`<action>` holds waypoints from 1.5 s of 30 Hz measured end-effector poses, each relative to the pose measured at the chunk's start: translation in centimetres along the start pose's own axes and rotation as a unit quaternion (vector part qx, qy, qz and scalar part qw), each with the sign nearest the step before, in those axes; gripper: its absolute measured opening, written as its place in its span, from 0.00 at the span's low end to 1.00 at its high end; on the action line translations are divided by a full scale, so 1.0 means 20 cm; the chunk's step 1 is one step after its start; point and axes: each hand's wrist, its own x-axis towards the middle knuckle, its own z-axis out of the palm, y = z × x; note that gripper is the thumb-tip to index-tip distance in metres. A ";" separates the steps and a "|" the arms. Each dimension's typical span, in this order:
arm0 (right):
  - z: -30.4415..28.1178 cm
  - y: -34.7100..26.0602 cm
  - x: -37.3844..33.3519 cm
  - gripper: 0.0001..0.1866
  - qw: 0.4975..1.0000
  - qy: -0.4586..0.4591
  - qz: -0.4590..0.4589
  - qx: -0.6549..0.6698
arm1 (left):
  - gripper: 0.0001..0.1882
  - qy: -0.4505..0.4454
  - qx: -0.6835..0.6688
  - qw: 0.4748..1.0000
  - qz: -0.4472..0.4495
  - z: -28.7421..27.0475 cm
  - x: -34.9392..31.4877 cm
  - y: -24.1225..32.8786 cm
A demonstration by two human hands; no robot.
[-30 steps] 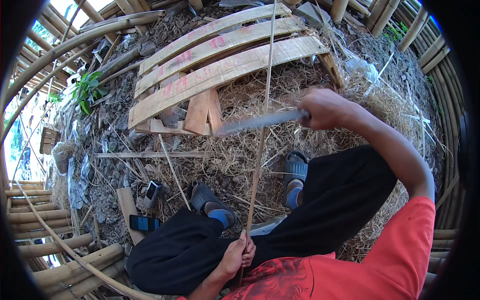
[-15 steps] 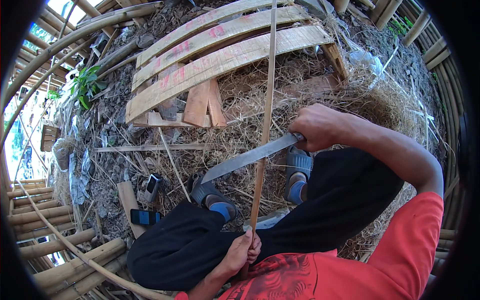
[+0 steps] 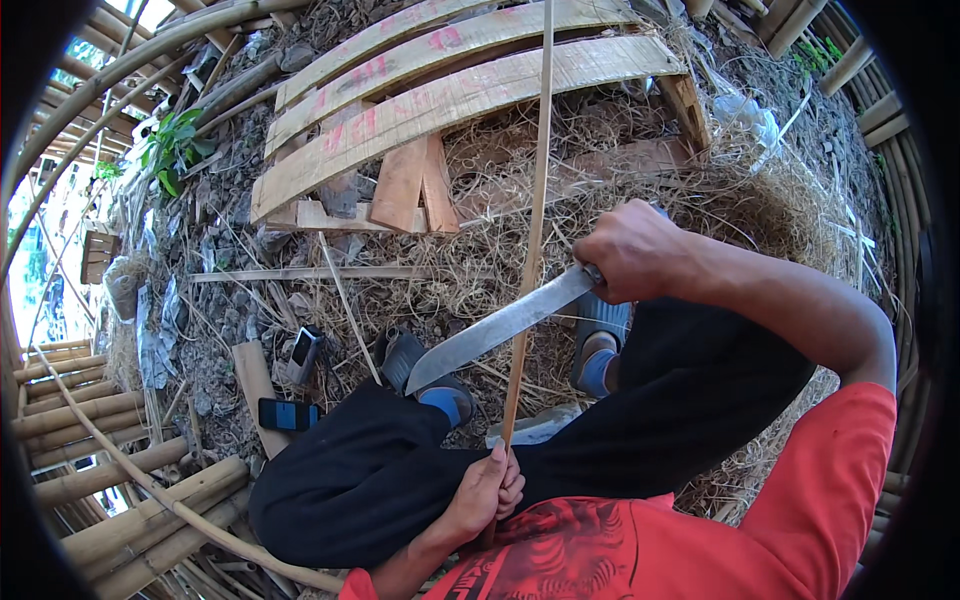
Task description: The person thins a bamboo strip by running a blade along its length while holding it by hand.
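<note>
A long, thin bamboo strip (image 3: 541,170) runs upright through the middle of the head view, its lower end close to my red shirt. My left hand (image 3: 488,490) is wrapped round that strip near its lower end, thumb laid along it. In my right hand (image 3: 630,250) is the handle of a machete (image 3: 500,328), whose broad grey blade points left and slightly down. The blade crosses the strip about midway up, above my lap; whether its edge bites into the strip I cannot tell.
Wooden slats with red marks (image 3: 470,90) lie beyond my feet, over dry shavings (image 3: 760,210). On the left are a phone (image 3: 288,414), a small boxy device (image 3: 305,352) and a flat wood piece (image 3: 255,385). Bamboo poles (image 3: 150,500) border the left side. A stone (image 3: 540,424) sits between my legs.
My right hand has shifted slightly right and up, and the machete blade slopes a bit more steeply. My left hand keeps its hold low on the strip. The whole view has shifted slightly.
</note>
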 end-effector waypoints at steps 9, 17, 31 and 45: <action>-0.08 0.11 0.02 0.08 0.986 0.028 0.160 -0.030 | 0.27 0.009 -0.002 1.000 0.003 0.01 -0.03 0.01; -0.16 0.37 0.00 0.11 0.956 0.109 0.273 -0.011 | 0.28 -0.025 -0.021 0.999 -0.014 0.03 -0.06 0.02; -0.18 0.47 0.08 0.15 0.937 0.108 0.326 0.057 | 0.28 0.008 -0.013 1.000 -0.016 -0.05 -0.12 -0.04; -0.05 0.57 0.10 0.14 0.961 0.198 0.185 0.054 | 0.29 0.092 0.075 0.992 0.035 -0.12 -0.41 -0.25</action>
